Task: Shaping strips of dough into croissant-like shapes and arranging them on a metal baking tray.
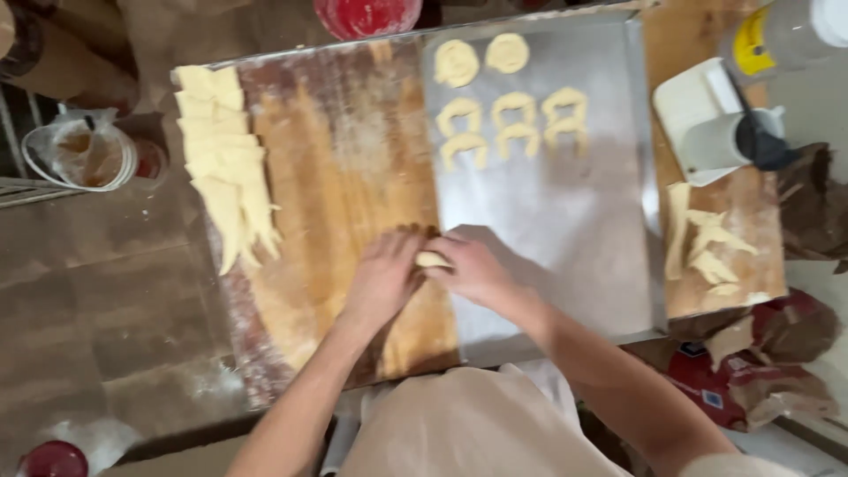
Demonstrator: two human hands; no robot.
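Small pale lump of raw dough [432, 260] sits pinched btwn both hands, right at the seam where the floured wooden board [340, 177] meets the grey metal baking tray [565, 221]. Left hand [384, 276] curls over it from the board side, fingers closed on the dough; right hand [473, 269] closes on it from the tray side. Most of the lump is hidden under the fingers, so its shape can't be made out.

On the tray's far end: two round coiled dough pieces [481, 58] & three arch-shaped dough pieces [515, 124] in a row just below them. Along the board's left edge, a stack of cut pale dough triangles [225, 159], tips pointing near side. Right of the tray, a smaller wooden board [733, 221] w/ a few loose dough scraps [707, 243], plus a white container [715, 132] w/ a dark handle, blurred.

Red round lid or bowl [367, 13] cut off at top edge. Brown crumpled bags [768, 353] lower right, partly out of frame. Clear plastic tub [84, 155] stands left of the counter. Floor is brown tile [97, 300], dusted w/ flour. Person's beige apron [459, 424] fills the bottom centre.
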